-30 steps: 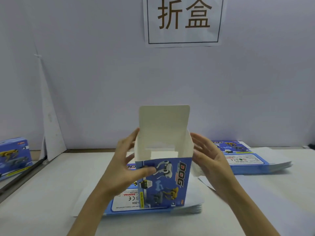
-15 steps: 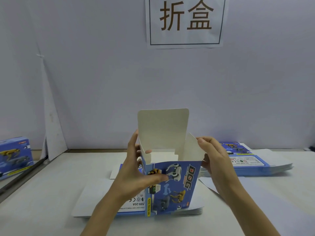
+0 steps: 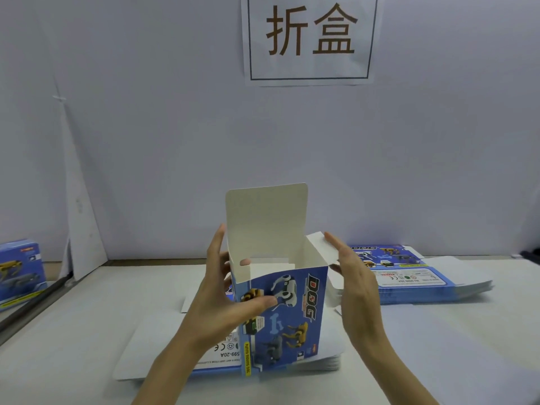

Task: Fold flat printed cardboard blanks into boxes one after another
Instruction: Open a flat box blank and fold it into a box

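A blue printed box (image 3: 295, 314) with robot dogs and the word DOG stands upright in front of me, its top open and its white lid flap (image 3: 267, 217) raised at the back. My left hand (image 3: 225, 302) grips the box's left side, thumb on the front panel, one fingertip showing inside the left wall. My right hand (image 3: 356, 282) touches the right side flap (image 3: 323, 248) with straight fingers. Under the box lies a stack of flat blanks (image 3: 163, 349).
A second stack of flat blanks (image 3: 423, 276) lies at the back right on the white table (image 3: 73, 331). A finished blue box (image 3: 19, 270) stands at the far left edge. A paper sign (image 3: 309, 39) hangs on the wall behind.
The box has turned a little, showing its left side edge. My left fingers pushed the left side flap inward, and my right hand rose onto the right flap.
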Demonstrator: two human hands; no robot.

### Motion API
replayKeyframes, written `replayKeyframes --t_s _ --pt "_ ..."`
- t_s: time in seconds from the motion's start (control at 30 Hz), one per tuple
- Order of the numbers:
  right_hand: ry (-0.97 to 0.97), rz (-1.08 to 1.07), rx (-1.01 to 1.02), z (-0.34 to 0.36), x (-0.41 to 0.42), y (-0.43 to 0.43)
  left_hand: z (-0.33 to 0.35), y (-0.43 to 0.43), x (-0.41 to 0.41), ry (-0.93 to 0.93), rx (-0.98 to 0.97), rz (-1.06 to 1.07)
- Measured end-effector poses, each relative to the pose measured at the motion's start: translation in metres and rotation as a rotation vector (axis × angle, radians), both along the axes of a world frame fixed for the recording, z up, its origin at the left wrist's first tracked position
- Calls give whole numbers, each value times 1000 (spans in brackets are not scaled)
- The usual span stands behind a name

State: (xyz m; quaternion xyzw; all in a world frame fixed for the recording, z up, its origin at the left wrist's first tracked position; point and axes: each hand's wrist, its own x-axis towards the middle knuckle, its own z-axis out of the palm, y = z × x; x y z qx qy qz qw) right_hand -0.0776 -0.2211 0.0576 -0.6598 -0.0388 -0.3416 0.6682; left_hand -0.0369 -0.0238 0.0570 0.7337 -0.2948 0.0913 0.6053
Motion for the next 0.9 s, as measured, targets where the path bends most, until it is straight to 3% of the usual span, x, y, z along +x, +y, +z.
replayKeyframes --t_s 0.17,0.4,0.57,0.67,0.8,0.9 --pt "105 32 125 -27 4 27 -1 -1 1 15 -32 16" --pt "-32 2 73 -15 0 22 2 -4 -2 -44 19 -1" --pt "42 37 126 -27 1 38 2 -4 -1 -57 25 -4" --pt "-29 -145 -107 -20 -2 31 1 1 2 -84 47 13" --pt "-265 -341 -686 -14 1 13 5 7 4 -163 159 23" --pt "-266 -327 -809 -15 5 1 14 12 1 -376 284 196"
